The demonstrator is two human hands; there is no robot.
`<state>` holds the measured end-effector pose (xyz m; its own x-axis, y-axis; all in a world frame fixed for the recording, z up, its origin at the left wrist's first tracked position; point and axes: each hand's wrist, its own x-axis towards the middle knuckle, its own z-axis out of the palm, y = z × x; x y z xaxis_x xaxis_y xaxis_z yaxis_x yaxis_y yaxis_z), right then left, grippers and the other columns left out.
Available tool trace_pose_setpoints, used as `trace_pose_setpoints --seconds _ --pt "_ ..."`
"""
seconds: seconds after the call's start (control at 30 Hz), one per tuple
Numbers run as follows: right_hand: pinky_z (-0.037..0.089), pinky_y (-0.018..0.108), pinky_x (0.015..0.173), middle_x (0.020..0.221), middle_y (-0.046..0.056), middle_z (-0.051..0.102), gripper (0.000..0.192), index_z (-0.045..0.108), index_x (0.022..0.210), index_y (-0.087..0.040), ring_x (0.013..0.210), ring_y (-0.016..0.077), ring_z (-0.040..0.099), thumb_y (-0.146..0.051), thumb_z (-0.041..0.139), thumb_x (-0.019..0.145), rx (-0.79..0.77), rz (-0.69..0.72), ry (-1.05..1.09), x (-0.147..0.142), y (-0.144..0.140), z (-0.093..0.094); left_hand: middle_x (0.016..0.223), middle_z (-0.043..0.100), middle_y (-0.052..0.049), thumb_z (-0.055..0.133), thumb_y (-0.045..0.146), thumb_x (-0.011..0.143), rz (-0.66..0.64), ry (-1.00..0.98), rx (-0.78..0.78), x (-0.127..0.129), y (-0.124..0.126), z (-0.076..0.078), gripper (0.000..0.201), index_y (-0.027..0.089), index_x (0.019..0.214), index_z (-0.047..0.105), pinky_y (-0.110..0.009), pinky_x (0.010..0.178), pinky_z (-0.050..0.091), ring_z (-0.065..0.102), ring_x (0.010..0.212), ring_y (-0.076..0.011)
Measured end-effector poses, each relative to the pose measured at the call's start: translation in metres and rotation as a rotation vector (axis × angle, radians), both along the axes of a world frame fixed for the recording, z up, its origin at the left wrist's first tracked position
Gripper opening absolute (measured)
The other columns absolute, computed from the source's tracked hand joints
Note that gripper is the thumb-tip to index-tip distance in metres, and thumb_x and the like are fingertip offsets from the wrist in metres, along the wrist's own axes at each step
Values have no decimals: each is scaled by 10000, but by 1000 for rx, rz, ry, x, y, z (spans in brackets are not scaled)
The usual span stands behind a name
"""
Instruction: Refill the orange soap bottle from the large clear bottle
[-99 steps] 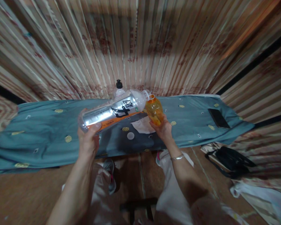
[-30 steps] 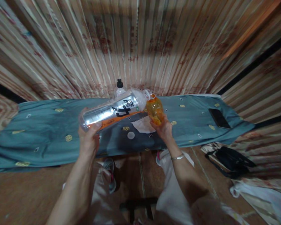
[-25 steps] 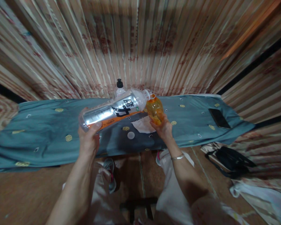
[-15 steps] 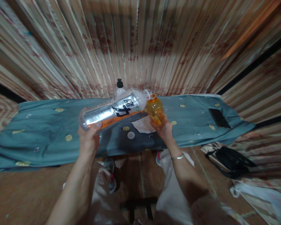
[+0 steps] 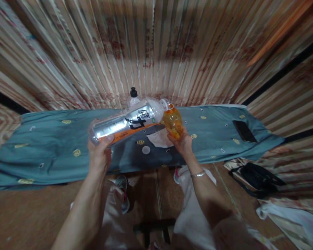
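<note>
1. The left hand, left of the frame's centre, is wrapped around the base end of a large clear bottle with a silver and orange label, the thumb lying along its near side.
2. That bottle lies tilted across the middle of the frame, its base toward the lower left and its neck toward the upper right.
3. The right hand, just right of centre, has its fingers closed around the lower part of an orange see-through bottle.
4. The orange bottle is held with its open mouth up, leaning slightly to the left; the large bottle's neck is right at its rim, though whether the two touch I cannot tell.
5. Behind the large bottle, at upper centre, is a clear bottle with a black top, its lower part hidden.
6. Below the two held bottles, a white sheet and a small round whitish disc lie apart on a blue-green cloth with yellow motifs.
7. A dark, flat, phone-like object lies on the cloth at the right.
8. A silver bracelet circles the right wrist.
9. A black bag is at the lower right, and a patterned curtain fills the top of the frame.
</note>
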<state>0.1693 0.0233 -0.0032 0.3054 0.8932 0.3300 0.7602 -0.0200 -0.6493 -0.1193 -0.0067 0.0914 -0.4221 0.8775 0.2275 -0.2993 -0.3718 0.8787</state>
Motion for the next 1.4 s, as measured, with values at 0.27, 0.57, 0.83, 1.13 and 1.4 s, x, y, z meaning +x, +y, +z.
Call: trace_pose_setpoints --seconds 0.27,0.57,0.83,1.13,1.4 --pt "564 370 849 1117 151 758 617 555 1277 -155 1005 298 742 -399 774 755 38 22 -17 0 0 -1 1084 741 -42 912 288 441 2 -33 5 0 1 0 735 247 1134 669 -328 892 527 685 988 -223" --pt "578 376 785 1054 175 776 678 565 1271 -126 925 306 751 -492 770 738 60 1 -54 2 3 -5 1173 731 -51 900 299 458 -5 -25 5 0 1 -1 741 256 1160 668 -348 921 521 670 1096 -255" --pt "569 392 840 1105 161 760 658 546 1302 -145 1002 314 740 -427 769 751 66 9 -33 1 3 -5 1092 733 -42 890 280 455 -6 -38 -3 2 0 1 739 245 1151 644 -344 892 514 667 1033 -240" --pt "553 363 823 1093 151 757 651 551 1292 -157 987 309 743 -403 793 740 52 18 -17 2 2 -6 1075 736 -35 892 283 476 8 -19 6 0 0 -2 681 235 1114 659 -340 892 529 670 977 -218" --pt "573 393 825 1123 158 767 674 555 1286 -157 994 311 742 -488 765 739 54 7 -41 3 4 -7 978 713 4 898 294 465 4 -27 8 -1 0 -2 622 268 1037 654 -354 921 525 657 946 -202"
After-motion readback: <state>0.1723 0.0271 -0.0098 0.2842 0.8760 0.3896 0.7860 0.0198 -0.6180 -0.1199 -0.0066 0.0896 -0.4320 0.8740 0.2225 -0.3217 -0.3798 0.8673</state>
